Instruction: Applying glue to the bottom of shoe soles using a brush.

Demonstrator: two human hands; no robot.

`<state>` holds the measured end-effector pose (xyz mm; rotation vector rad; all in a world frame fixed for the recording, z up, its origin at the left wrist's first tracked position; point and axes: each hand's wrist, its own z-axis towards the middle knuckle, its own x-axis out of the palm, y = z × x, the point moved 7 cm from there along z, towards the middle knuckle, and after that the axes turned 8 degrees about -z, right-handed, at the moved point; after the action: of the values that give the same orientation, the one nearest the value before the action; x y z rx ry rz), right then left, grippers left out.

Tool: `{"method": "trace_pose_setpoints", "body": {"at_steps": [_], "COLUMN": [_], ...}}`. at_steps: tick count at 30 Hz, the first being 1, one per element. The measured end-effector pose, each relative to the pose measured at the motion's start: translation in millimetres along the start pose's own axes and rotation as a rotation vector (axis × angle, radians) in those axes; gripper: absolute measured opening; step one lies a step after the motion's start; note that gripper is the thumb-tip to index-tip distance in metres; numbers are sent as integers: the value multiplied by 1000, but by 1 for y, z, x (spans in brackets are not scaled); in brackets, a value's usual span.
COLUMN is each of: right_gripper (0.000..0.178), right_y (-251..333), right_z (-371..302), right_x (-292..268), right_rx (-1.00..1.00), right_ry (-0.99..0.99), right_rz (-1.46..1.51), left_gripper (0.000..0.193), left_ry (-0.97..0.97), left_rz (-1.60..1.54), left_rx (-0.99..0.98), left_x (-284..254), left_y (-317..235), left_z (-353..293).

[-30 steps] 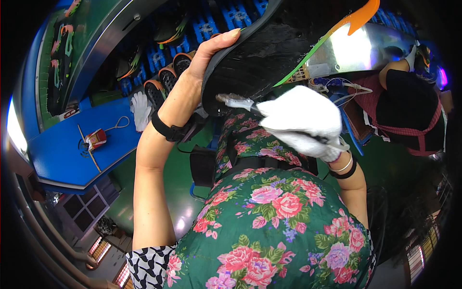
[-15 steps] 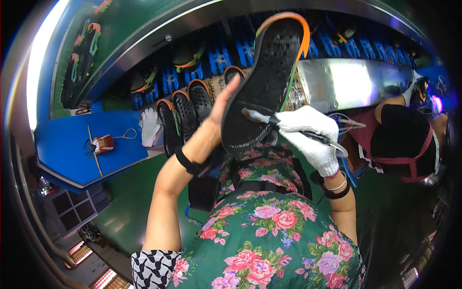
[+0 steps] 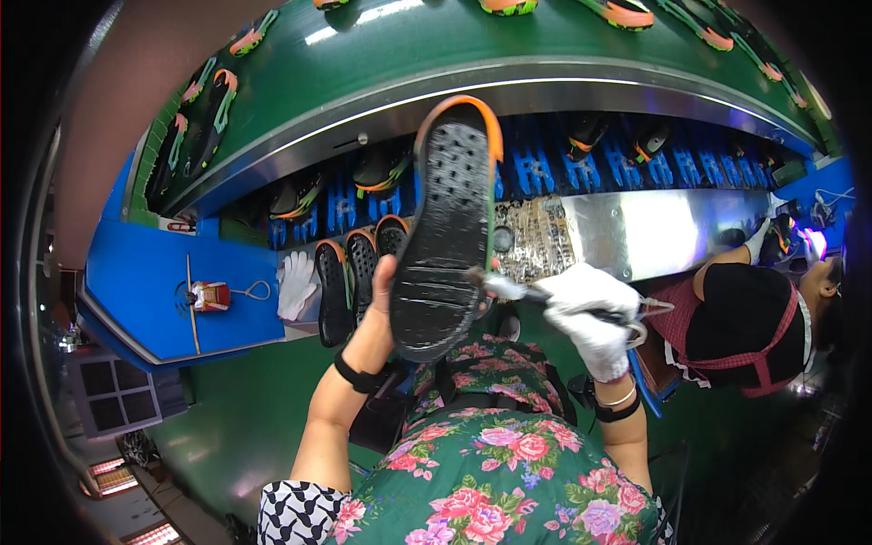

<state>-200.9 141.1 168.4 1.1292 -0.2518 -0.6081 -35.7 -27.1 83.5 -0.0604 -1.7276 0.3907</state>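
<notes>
My bare left hand [image 3: 381,295] grips a black shoe sole [image 3: 443,241] with an orange rim at the toe. Its thumb lies along the left edge, and fingertips show at the right edge. The sole is upright in front of me, its face wet and glossy, with holes in the front half. In a white knitted glove, my right hand [image 3: 592,313] is closed around a brush [image 3: 509,287] with a thin pale tube behind it. The bristle tip is at the sole's right edge, slightly blurred.
Several similar soles [image 3: 333,291] lean in a row at left, beside a loose white glove [image 3: 297,285] and a blue table [image 3: 136,295]. Blue racks [image 3: 581,173] stand below a green conveyor belt [image 3: 427,45] carrying shoe parts. A co-worker [image 3: 740,318] sits at right.
The sole stands more upright and lower before me, with its face looking wetter. The brush has gone from the heel's middle to the right edge. The view has shifted, showing more of the belt.
</notes>
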Motion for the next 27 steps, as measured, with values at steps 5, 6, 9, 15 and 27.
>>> {"method": "trace_pose_setpoints", "body": {"at_steps": [5,6,9,15,27], "right_gripper": [21,21,22,24,24], "right_y": [-45,-60,-91,-107,-85], "right_z": [-26,-29,-45,-54,-97], "right_x": [-30,-27,-22,10,5], "right_rx": [296,405,487,585,542], "right_ry": [-336,-335,-376,-283,-382], "right_rz": [290,282,271,307,442], "left_gripper": [134,132,121,107,91], "left_ry": [492,512,506,42,-298], "left_rz": [188,230,-28,-436,1786], "left_rx": [104,145,212,789,790], "left_x": [80,94,78,6,99], "left_y": [-99,-126,-198,-262,-196], "left_z": [15,21,96,97,302]}}
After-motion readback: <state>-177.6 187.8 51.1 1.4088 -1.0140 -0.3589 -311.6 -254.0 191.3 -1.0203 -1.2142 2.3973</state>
